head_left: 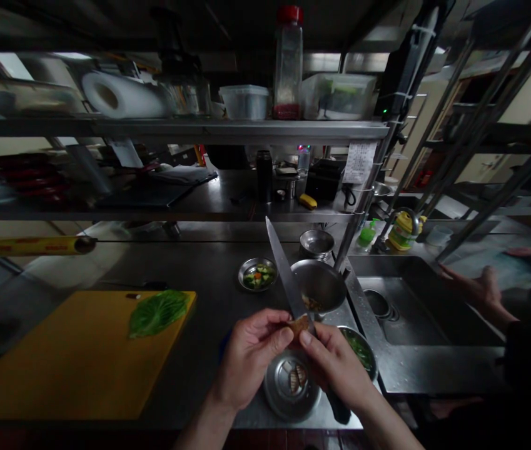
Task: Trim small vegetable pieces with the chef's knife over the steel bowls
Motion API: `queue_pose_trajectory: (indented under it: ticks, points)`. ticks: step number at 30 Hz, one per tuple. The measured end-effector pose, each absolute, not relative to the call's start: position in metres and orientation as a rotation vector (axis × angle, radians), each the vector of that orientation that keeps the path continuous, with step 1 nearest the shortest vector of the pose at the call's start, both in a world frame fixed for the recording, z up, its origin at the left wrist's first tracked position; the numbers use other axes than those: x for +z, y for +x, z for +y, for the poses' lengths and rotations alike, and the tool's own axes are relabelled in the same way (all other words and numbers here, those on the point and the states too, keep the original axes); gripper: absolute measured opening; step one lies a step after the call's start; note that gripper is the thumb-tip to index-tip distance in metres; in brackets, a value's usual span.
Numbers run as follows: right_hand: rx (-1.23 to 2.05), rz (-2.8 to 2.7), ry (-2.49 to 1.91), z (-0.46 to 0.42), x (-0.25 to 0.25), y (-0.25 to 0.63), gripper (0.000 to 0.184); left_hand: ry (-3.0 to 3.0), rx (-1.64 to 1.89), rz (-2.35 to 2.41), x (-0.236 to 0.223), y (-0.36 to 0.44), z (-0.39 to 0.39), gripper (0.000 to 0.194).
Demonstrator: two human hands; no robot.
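Observation:
Both my hands meet over a metal bowl (277,403) on the steel counter. My left hand (258,350) pinches a small brown piece of food (299,325) that looks like a mushroom. In my right hand (340,362) is a long kitchen knife (285,269), its blade pointing up and away. The right thumb also touches the brown piece. A few brown-and-white striped pieces (297,378) lie in the bowl below. Just beyond my hands stands a deeper metal pot (326,275) with some small brownish bits inside.
A green leaf (159,312) lies on the yellow cutting board (72,356) at left. Cut vegetables fill a small bowl (256,282); greens sit in another bowl (363,347) by my right hand. Right are a sink (415,312) and a co-worker's hands (481,290). A shelf (227,130) runs overhead.

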State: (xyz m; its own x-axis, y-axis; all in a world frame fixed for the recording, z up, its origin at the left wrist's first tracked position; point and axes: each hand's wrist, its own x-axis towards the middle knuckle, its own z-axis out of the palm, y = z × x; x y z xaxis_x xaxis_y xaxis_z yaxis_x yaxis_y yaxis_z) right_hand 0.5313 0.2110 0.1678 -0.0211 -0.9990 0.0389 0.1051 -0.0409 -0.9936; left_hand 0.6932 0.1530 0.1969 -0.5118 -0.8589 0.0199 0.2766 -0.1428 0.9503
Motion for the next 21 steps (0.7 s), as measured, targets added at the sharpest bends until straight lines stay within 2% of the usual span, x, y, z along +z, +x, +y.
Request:
queue_pose_trajectory:
  ticks: [17, 21]
  points:
    - [-1.426, 1.416, -1.300, 0.207, 0.155, 0.531, 0.043, 0.830, -1.604, -1.281, 0.192, 0.682, 0.155, 0.022]
    - [-1.425, 1.478, -1.312, 0.207, 0.152, 0.530, 0.046, 0.839, -1.559, -1.302, 0.192, 0.679, 0.155, 0.022]
